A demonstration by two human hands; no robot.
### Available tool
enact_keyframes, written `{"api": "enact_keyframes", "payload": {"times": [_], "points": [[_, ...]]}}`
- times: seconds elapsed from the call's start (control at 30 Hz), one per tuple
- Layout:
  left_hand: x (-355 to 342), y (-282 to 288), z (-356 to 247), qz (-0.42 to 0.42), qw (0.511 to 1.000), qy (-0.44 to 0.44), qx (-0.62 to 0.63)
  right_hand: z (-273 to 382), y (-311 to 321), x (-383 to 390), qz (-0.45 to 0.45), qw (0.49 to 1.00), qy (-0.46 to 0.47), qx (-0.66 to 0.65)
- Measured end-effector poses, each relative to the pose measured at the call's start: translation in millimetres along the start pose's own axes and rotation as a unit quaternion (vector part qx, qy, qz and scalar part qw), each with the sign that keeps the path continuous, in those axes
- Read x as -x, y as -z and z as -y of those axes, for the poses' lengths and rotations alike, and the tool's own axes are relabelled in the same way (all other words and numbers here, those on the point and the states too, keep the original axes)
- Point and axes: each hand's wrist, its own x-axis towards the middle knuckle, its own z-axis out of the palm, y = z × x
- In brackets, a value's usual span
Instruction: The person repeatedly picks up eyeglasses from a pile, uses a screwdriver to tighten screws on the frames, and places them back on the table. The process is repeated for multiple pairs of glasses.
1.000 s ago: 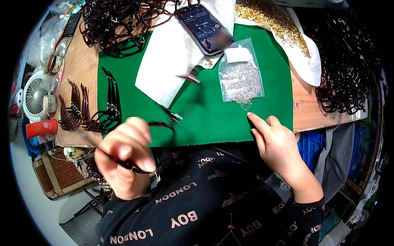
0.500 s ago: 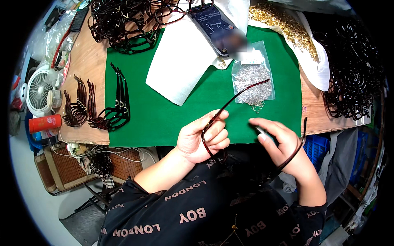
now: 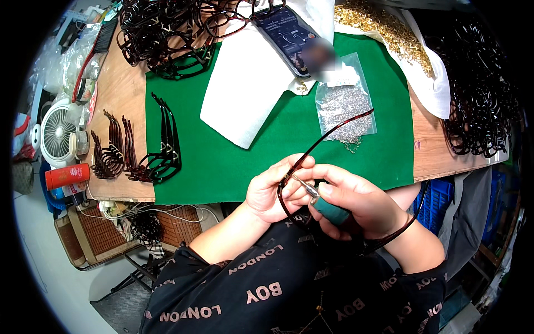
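You look partway through the glasses frame [image 3: 337,127] in your hands: its side arms are there, and the tip of the screwdriver [image 3: 329,210] seems to touch the joint at one corner, but I can't tell if a screw is tight in it. Your left hand [image 3: 275,186] has its grip closed around that corner, with one side arm sticking up past the fingers. Your right hand [image 3: 361,200] has its grip wrapped around the green handle, and the other side arm runs across that wrist. Past your hands, at the left of the worktop [image 3: 434,156], neat rows of frames [image 3: 111,158] may be done. Beyond, a bag of tiny silver bits [image 3: 345,111] lies on the green cloth [image 3: 222,172]. Farthest off, a messy heap of frames [image 3: 150,42] may be left to do.
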Motion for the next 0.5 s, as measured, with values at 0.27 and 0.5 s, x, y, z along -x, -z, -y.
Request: {"api": "enact_keyframes", "payload": {"times": [0.27,0.5], "points": [[-1,0,-2,0.007,0.999,0.03,-0.038,-2,1,6,-0.015,1.0,0.02,-0.015],[4,-11,0,-0.047,0.995,0.01,-0.092,-9,9,2,0.011,0.998,0.051,0.016]]}}
